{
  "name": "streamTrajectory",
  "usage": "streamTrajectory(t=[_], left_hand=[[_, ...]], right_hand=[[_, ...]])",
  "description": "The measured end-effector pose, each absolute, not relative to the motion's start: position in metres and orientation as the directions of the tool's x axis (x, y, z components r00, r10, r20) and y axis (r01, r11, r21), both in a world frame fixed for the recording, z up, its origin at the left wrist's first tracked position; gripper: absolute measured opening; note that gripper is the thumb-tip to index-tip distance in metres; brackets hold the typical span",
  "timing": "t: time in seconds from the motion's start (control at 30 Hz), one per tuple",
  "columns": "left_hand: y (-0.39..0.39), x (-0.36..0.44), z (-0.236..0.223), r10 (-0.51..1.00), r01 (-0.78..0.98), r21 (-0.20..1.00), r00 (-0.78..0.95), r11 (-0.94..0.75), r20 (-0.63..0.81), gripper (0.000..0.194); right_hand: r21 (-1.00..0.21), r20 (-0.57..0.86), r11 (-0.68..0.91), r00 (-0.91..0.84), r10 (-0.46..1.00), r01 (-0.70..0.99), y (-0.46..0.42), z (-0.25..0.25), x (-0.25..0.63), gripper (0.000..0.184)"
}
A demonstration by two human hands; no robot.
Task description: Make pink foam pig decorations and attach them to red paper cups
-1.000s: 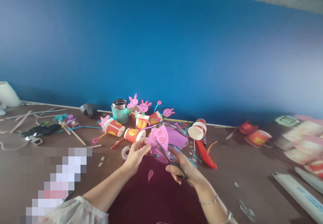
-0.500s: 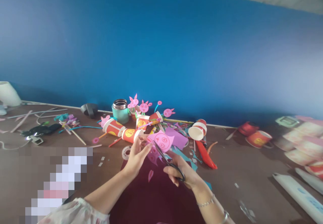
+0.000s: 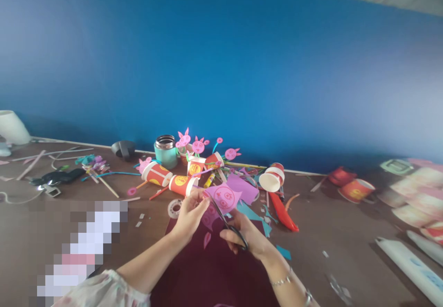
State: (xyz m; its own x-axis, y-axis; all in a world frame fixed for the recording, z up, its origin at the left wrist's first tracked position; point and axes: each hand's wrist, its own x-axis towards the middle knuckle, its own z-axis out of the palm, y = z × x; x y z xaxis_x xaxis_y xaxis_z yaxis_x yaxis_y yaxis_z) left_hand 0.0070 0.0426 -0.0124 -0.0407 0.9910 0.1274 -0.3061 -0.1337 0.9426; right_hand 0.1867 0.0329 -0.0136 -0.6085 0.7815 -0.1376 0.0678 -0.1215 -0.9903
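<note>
Between thumb and fingers, my left hand [image 3: 189,215] pinches the left edge of a pink sheet of paper [image 3: 228,195] with round drawn faces on it. My right hand [image 3: 245,233] grips black-handled scissors [image 3: 225,221], their blades lying at the paper between the drawings. Below the sheet, a small pink cut-out ear shape [image 3: 206,240] rests on a dark maroon sheet [image 3: 214,270]. Just behind my hands, red paper cups [image 3: 180,185] lie on their sides. Pink animal-face cut-outs [image 3: 198,146] stand among more cups.
A roll of tape [image 3: 175,209] lies left of my hands. A teal thermos [image 3: 165,151] stands near the blue wall. Purple paper [image 3: 242,189], teal scraps and a red pointed piece [image 3: 284,212] lie to the right. Stacked cups [image 3: 415,191] and a long white box [image 3: 408,268] are far right.
My right hand and the scissors have shifted slightly left and the handles look closer together. The pink sheet has tilted a little. My left hand keeps its hold.
</note>
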Motion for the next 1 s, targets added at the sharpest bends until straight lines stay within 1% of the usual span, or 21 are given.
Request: streamTrajectory(t=[0.1,0.2,0.3,0.53,0.7,1.0], left_hand=[[0.0410,0.0099,-0.0121,0.997,-0.339,0.937,-0.043,-0.080,0.069,0.032],[0.0397,0.0115,-0.0104,0.998,-0.376,0.925,-0.032,-0.054,0.045,0.033],[0.0393,0.0118,-0.0089,0.999,-0.405,0.914,-0.006,-0.042,0.043,0.034],[0.0409,0.0113,-0.0120,1.000,-0.431,0.902,0.005,-0.011,0.015,0.033],[0.0412,0.0111,-0.0131,1.000,-0.445,0.895,0.012,-0.004,0.011,0.033],[0.0408,0.0101,-0.0122,1.000,-0.429,0.903,0.029,0.005,0.008,0.031]], right_hand=[[-0.991,-0.137,-0.113,-0.596,0.791,0.078,0.0324,-0.0142,0.1853,0.070],[-0.989,-0.149,-0.123,-0.572,0.807,0.084,0.0314,-0.0133,0.1837,0.066],[-0.988,-0.156,-0.135,-0.552,0.819,0.078,0.0302,-0.0114,0.1815,0.064],[-0.990,-0.121,-0.138,-0.570,0.813,0.013,0.0294,-0.0092,0.1799,0.068],[-0.990,-0.122,-0.141,-0.578,0.807,0.012,0.0294,-0.0091,0.1807,0.069],[-0.991,-0.126,-0.130,-0.542,0.831,0.030,0.0267,-0.0092,0.1798,0.060]])
